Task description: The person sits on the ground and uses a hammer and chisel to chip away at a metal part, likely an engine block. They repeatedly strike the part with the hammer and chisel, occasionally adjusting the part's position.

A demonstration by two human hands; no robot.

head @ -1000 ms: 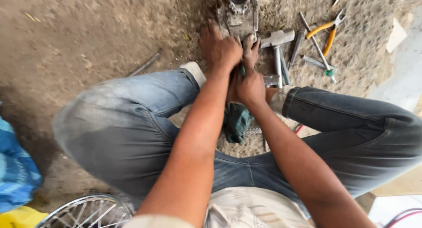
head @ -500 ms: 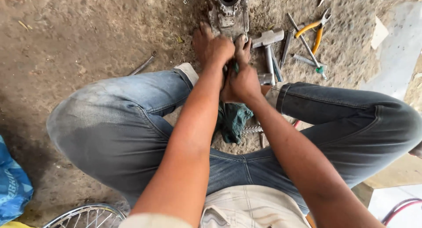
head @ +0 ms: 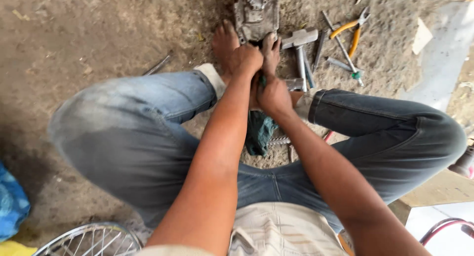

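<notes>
We are looking straight down on a person squatting on the dirt ground (head: 98, 34), knees in grey jeans spread left and right. Both arms reach out to the far middle of the scene. The left hand (head: 245, 60) is balled into a fist, its grip closed tight, right at the near edge of a grey metal engine casing (head: 256, 14) that lies on the ground; what the fist holds we cannot tell, it is hidden under the fingers. The right hand (head: 273, 94) sits just nearer, touching the left one, grip also closed, and a bit of green shows between the two hands. Below them a dark green rag (head: 259, 132) hangs between the legs. Two bare feet flank the casing's near edge, one left of the fist, one just right of it.

To the right of the casing we see a hammer (head: 300, 46), several steel tools beside it and yellow-handled pliers (head: 351, 29) farther right. Near left, a spoked wheel rim (head: 86, 238) pokes in, with blue cloth (head: 12, 201) at the left edge.
</notes>
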